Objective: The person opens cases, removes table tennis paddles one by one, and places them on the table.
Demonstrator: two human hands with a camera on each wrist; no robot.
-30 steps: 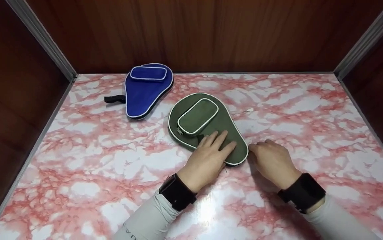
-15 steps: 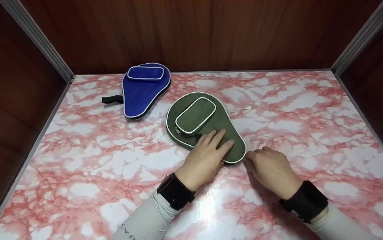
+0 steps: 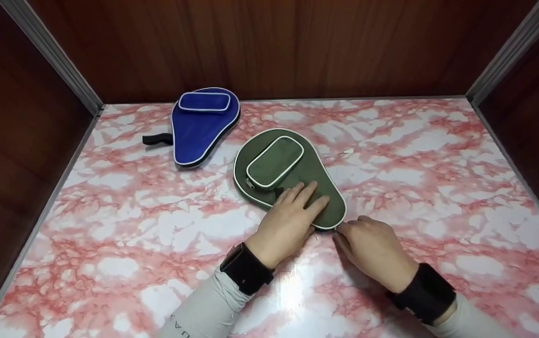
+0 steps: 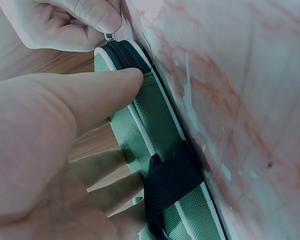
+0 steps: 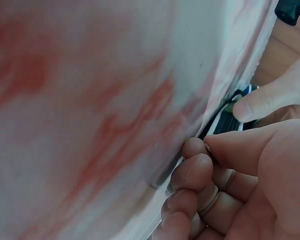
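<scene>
A green table tennis bat case [image 3: 274, 162] with white piping and a raised pocket lies flat on the marbled table. My left hand [image 3: 281, 225] rests on its narrow half, fingers spread over the top, while the thumb [image 4: 120, 87] presses the case's side edge. At the narrow tip my right hand [image 3: 375, 249] pinches the metal zipper pull [image 4: 109, 36] between thumb and forefinger. Black zipper teeth [image 4: 122, 55] show along the side between that pull and my left thumb. A black strap [image 4: 172, 180] hangs off the same side, near my left fingers.
Farther back on the left lies a blue bat case [image 3: 199, 134], its black strap [image 3: 157, 139] pointing left. Brown wood-look panels [image 3: 278, 51] enclose the back and both sides of the table [image 3: 124, 225]. A small white scrap [image 3: 348, 151] lies right of the green case.
My right hand has moved round the green case's narrow tip, from its right side toward the near edge, with the zipper pull. The left hand stays in place on the case.
</scene>
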